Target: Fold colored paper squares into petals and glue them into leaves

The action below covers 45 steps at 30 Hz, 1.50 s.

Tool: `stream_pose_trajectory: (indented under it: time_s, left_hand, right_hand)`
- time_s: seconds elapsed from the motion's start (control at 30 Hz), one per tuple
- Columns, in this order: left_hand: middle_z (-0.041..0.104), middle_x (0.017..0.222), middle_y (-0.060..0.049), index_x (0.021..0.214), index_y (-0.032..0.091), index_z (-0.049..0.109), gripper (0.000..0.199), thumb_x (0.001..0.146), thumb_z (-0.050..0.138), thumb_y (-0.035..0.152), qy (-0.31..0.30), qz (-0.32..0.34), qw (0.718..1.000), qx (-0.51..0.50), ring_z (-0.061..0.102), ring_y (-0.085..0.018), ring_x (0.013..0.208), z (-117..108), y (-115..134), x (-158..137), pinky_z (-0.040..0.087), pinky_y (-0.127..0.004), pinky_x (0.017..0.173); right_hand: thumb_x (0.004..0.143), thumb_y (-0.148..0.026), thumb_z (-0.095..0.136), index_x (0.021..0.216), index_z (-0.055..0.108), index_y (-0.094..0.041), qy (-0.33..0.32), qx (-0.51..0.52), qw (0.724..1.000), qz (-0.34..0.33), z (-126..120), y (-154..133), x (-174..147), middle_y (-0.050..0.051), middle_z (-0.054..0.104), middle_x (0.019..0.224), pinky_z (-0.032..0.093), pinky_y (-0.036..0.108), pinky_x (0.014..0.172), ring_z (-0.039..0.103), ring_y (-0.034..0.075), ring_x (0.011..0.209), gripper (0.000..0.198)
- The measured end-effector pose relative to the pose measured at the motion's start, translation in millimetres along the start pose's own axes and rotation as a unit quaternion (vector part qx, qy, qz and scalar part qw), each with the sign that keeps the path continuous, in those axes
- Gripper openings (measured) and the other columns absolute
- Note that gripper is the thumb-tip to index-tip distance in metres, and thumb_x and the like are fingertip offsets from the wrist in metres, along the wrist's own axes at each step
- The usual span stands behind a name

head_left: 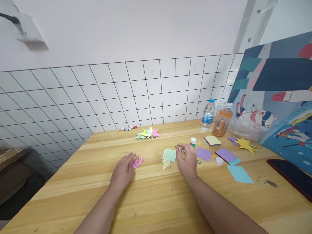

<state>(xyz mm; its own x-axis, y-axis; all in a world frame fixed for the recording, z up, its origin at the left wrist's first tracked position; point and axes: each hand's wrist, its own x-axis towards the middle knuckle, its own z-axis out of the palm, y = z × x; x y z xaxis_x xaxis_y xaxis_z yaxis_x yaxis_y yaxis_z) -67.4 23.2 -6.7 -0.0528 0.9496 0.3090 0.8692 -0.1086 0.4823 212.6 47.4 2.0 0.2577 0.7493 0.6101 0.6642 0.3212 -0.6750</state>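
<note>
My left hand [122,171] rests on the table with its fingers loosely spread, beside a pink folded paper piece [137,162]. Its fingertips reach the left edge of that piece; I cannot tell whether they press on it. My right hand [188,162] is curled over a slim pen [180,150], whose two ends stick out on either side of the fingers. Left of this hand lie a pale green paper square [170,155] and a pale yellow folded paper piece [166,164]. Just behind it stands a glue stick [193,142] with a white top.
Pointed colourful paper shapes [148,133] and markers [128,128] lie at the back. On the right are purple paper [203,154], a paper stack [212,140], a white cap [219,161], blue paper [240,174], a yellow star [245,145], a water bottle [208,116], an orange drink bottle [222,122] and a phone [290,178].
</note>
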Motion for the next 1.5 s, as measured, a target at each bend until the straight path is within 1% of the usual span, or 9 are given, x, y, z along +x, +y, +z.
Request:
stream_pose_trajectory:
  time_s: [0.13, 0.3, 0.43, 0.6, 0.7, 0.87, 0.97, 1.13, 1.5]
  left_hand:
    - [0.06, 0.122, -0.005, 0.119, 0.022, 0.056, 0.047, 0.076, 0.04, 0.011, -0.049, 0.02, 0.998, 0.018, 0.047, -0.024, 0.12, 3, 8, -5, 0.037, -0.039, 0.099]
    - [0.068, 0.096, -0.003, 0.106, 0.024, 0.061, 0.034, 0.08, 0.043, 0.014, -0.073, 0.025, 0.997, -0.014, 0.061, -0.02, 0.093, -7, 27, -14, 0.046, -0.031, 0.079]
    - [0.067, 0.098, -0.003, 0.103, 0.024, 0.062, 0.031, 0.081, 0.042, 0.017, -0.098, 0.054, 0.992, -0.05, 0.06, -0.019, 0.092, -5, 39, -20, 0.045, -0.031, 0.079]
    - [0.068, 0.098, -0.004, 0.101, 0.025, 0.066, 0.027, 0.081, 0.047, 0.023, -0.16, 0.091, 0.978, -0.096, 0.061, -0.019, 0.089, 4, 48, -25, 0.048, -0.03, 0.076]
    - [0.068, 0.102, -0.004, 0.096, 0.026, 0.068, 0.025, 0.081, 0.049, 0.022, -0.167, 0.12, 0.972, -0.11, 0.061, -0.019, 0.094, 1, 50, -25, 0.048, -0.031, 0.081]
    - [0.058, 0.124, -0.004, 0.101, 0.03, 0.069, 0.026, 0.079, 0.056, 0.026, -0.19, 0.173, 0.961, -0.103, 0.051, -0.021, 0.113, -7, 45, -23, 0.042, -0.035, 0.095]
    - [0.053, 0.129, -0.005, 0.109, 0.03, 0.065, 0.037, 0.072, 0.064, 0.025, -0.205, 0.171, 0.96, -0.09, 0.049, -0.023, 0.116, -6, 39, -22, 0.044, -0.035, 0.094]
    - [0.059, 0.117, -0.005, 0.1, 0.029, 0.067, 0.03, 0.07, 0.066, 0.028, -0.177, 0.172, 0.967, -0.065, 0.053, -0.024, 0.108, 1, 42, -22, 0.045, -0.036, 0.09]
    - [0.063, 0.104, -0.004, 0.102, 0.026, 0.063, 0.028, 0.074, 0.064, 0.028, -0.142, 0.198, 0.964, -0.107, 0.057, -0.021, 0.097, 5, 67, -28, 0.045, -0.033, 0.085]
  right_hand:
    - [0.07, -0.029, 0.053, 0.117, 0.047, -0.011, 0.148, -0.071, 0.985, 0.055, -7, 22, 15, 0.016, 0.054, 0.114, 0.031, 0.042, 0.094, 0.045, 0.029, 0.109, 0.051]
    - [0.067, -0.04, 0.056, 0.136, 0.028, -0.009, 0.045, -0.17, 0.968, 0.182, -12, 45, 32, 0.018, 0.038, 0.137, 0.021, 0.047, 0.102, 0.032, 0.034, 0.124, 0.081]
    - [0.071, -0.05, 0.053, 0.133, 0.038, -0.019, -0.025, -0.202, 0.956, 0.211, -9, 55, 36, 0.011, 0.037, 0.14, 0.022, 0.047, 0.101, 0.031, 0.033, 0.125, 0.071]
    - [0.079, -0.044, 0.048, 0.106, 0.061, -0.021, -0.045, -0.222, 0.956, 0.185, -8, 58, 34, 0.009, 0.045, 0.134, 0.027, 0.047, 0.096, 0.034, 0.033, 0.122, 0.038]
    - [0.083, -0.043, 0.044, 0.105, 0.059, -0.018, -0.033, -0.173, 0.971, 0.163, -14, 48, 34, 0.013, 0.06, 0.11, 0.035, 0.042, 0.087, 0.047, 0.03, 0.109, 0.037]
    - [0.086, -0.047, 0.039, 0.124, 0.043, -0.022, -0.166, 0.012, 0.984, 0.065, -26, 6, 19, 0.003, 0.062, 0.079, 0.04, 0.029, 0.063, 0.057, 0.02, 0.07, 0.045]
    - [0.08, -0.047, 0.05, 0.108, 0.052, -0.022, -0.216, 0.091, 0.972, 0.032, -30, -19, 6, 0.0, 0.057, 0.071, 0.037, 0.025, 0.055, 0.052, 0.016, 0.059, 0.037]
    - [0.073, -0.045, 0.06, 0.083, 0.059, -0.019, -0.276, 0.23, 0.929, 0.09, -27, -33, -8, 0.001, 0.059, 0.072, 0.037, 0.023, 0.052, 0.051, 0.014, 0.059, 0.028]
    - [0.083, -0.048, 0.049, 0.077, 0.056, -0.021, -0.336, -0.009, 0.937, -0.097, -16, -37, -24, -0.003, 0.056, 0.058, 0.027, 0.022, 0.052, 0.048, 0.012, 0.053, 0.029]
